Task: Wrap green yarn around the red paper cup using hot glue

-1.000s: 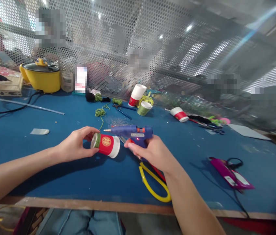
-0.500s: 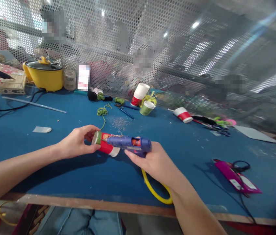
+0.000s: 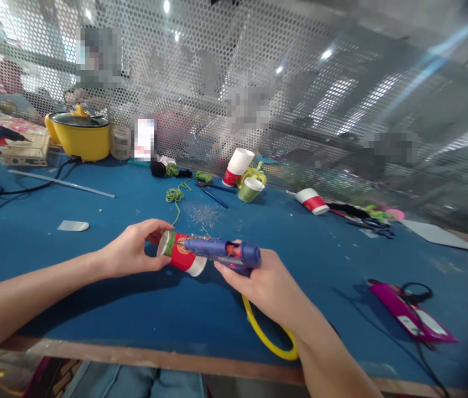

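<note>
Blue table; glue gun partly hides cup, contact unclear.

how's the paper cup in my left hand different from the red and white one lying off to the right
The held cup has green yarn around one end; the lying cup shows none. The held cup shows a gold emblem, while none is visible on the lying cup. Both are white with a red band, and both are tipped over.
</note>
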Tool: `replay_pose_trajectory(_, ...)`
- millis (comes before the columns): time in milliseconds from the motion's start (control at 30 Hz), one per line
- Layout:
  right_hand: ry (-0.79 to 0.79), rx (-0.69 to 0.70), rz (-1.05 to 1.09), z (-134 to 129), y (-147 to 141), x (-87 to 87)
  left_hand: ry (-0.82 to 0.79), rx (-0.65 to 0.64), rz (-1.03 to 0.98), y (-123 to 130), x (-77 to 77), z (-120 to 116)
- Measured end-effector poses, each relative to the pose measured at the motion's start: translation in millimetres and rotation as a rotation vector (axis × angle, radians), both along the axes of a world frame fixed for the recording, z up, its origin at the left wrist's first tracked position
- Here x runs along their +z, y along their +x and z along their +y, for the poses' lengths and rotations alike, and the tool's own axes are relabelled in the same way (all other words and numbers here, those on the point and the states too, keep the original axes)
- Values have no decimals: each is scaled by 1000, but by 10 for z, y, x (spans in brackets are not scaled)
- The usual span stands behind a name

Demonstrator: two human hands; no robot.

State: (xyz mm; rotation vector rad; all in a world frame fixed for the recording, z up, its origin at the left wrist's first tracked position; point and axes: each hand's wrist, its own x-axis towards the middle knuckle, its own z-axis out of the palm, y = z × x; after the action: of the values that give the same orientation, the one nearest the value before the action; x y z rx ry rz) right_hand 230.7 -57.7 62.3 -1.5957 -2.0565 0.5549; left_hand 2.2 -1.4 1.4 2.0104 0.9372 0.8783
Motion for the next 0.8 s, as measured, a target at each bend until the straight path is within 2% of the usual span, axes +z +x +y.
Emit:
replay_pose_trajectory(400,24,-18,-15,8,24,36,143,-24,47,-9,-25,-7)
replay_pose_trajectory(800,-8,-11,-6,-13,55,32,152,-38,55,-2,-8,-21)
